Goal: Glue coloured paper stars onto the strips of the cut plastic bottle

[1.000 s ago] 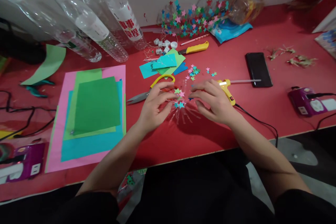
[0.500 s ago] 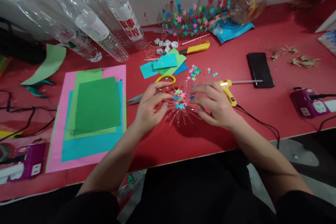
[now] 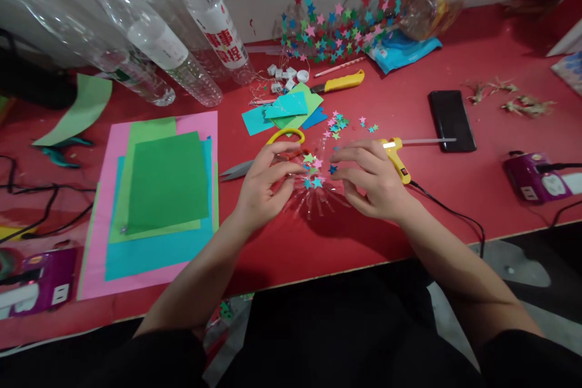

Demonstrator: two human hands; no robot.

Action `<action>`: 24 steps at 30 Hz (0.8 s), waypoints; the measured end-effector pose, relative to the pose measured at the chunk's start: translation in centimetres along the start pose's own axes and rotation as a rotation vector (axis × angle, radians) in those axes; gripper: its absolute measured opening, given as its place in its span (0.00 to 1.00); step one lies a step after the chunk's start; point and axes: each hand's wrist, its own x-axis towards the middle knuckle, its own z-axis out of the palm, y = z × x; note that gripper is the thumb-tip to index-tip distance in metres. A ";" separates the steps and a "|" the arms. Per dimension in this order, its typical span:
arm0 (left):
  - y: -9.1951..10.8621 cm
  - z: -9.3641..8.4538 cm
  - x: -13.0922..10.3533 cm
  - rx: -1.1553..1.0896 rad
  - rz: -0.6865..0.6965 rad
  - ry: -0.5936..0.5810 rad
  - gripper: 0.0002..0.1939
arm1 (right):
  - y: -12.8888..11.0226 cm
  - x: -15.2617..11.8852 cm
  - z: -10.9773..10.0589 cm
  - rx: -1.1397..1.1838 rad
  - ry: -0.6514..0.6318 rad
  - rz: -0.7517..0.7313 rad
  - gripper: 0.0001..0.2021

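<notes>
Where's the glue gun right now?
In the head view, the glue gun lies right of centre, partly behind the right hand, its glue stick reaching over the phone.

Clear plastic piece with thin strips (image 3: pixel 320 197), splayed outward; small pink, green and blue stars (image 3: pixel 317 182) clustered centrally; located between the hands (image 3: pixel 268 187).

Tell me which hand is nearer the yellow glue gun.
Right. The right hand is close beside the glue gun; the left hand is farther off, across the clear strips.
</notes>
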 end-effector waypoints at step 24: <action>-0.3 -1.5 -0.6 -0.017 -0.209 0.091 0.05 | 1.4 -0.1 -0.2 -0.017 0.106 0.198 0.12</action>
